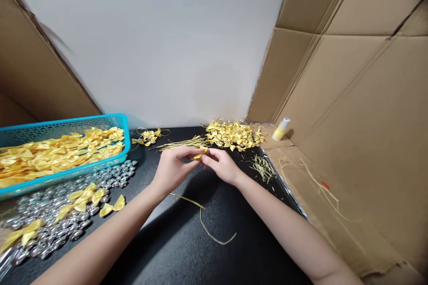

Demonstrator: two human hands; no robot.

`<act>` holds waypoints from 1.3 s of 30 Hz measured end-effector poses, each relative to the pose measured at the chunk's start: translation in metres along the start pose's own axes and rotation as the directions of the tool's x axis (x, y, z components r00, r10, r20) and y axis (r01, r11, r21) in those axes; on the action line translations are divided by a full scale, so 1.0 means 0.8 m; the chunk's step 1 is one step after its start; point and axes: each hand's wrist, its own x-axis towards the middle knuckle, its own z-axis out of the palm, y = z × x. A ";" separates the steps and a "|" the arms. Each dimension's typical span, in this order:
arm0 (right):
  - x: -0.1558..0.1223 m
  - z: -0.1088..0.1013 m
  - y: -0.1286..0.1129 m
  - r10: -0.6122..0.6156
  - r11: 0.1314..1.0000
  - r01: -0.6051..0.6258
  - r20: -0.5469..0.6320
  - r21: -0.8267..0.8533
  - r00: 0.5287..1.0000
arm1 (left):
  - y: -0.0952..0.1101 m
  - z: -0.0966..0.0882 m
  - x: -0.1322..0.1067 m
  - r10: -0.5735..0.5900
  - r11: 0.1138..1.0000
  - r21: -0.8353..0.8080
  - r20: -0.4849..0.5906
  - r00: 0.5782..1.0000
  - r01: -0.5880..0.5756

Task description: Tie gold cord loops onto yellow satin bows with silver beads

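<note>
Over the middle of the black table, my left hand (175, 164) and my right hand (222, 164) meet at the fingertips. Both pinch one small yellow ribbon bow (200, 153), mostly covered by the fingers. Below the hands a thin gold cord (214, 237) lies curved on the table. Just beyond them is a bundle of straight gold cords (183, 143). A heap of yellow bows with gold ties (234, 133) sits behind my right hand, and a smaller group of tied bows (149, 136) lies behind my left.
A blue basket (127, 136) full of yellow bows stands at left. Silvery beads (67, 213) spread before it, with loose bows (113, 206) among and beside them. Cord scraps (263, 168) lie at right, near a thread spool (281, 129). Cardboard walls (361, 142) flank the table.
</note>
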 end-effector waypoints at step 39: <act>-0.008 -0.026 0.017 0.023 0.545 0.223 0.280 -0.808 0.960 | -0.007 -0.021 0.013 -0.248 0.809 0.560 0.601 0.760 -0.178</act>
